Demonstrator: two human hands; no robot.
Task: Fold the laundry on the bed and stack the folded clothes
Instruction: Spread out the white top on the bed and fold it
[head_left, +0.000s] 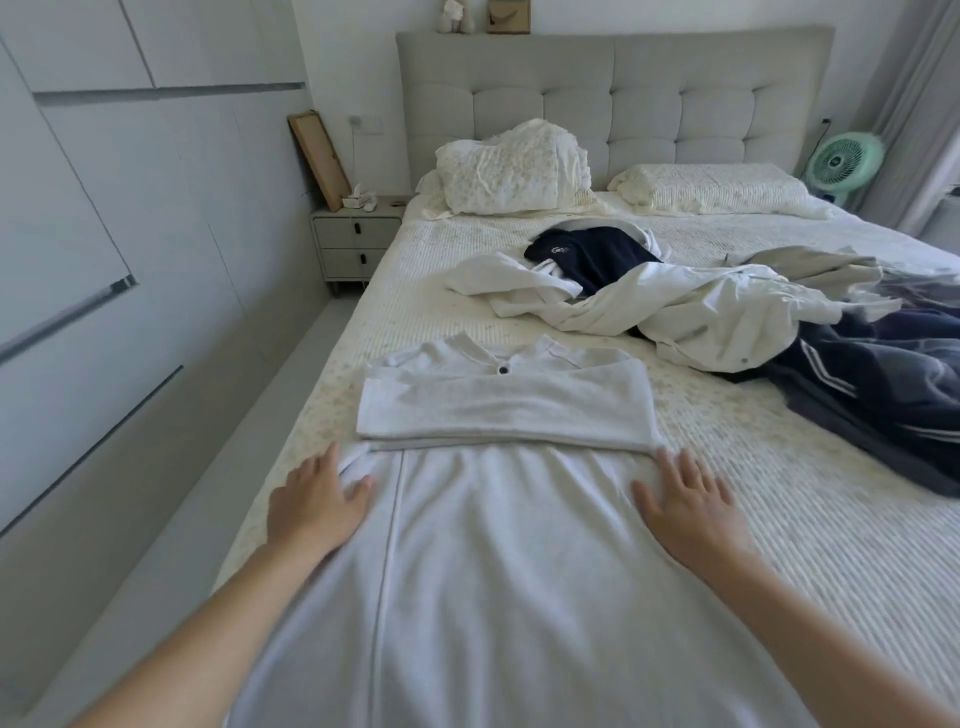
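Bed (779, 519) with pale textured cover. White shirt (498, 519) spread flat at near edge, collar far, sleeves folded across chest. Unfolded heap (701, 306) of white and navy clothes behind, to the right. Left hand (317, 504) and right hand (691, 509) lie flat, fingers straight, pressing the shirt's side edges.
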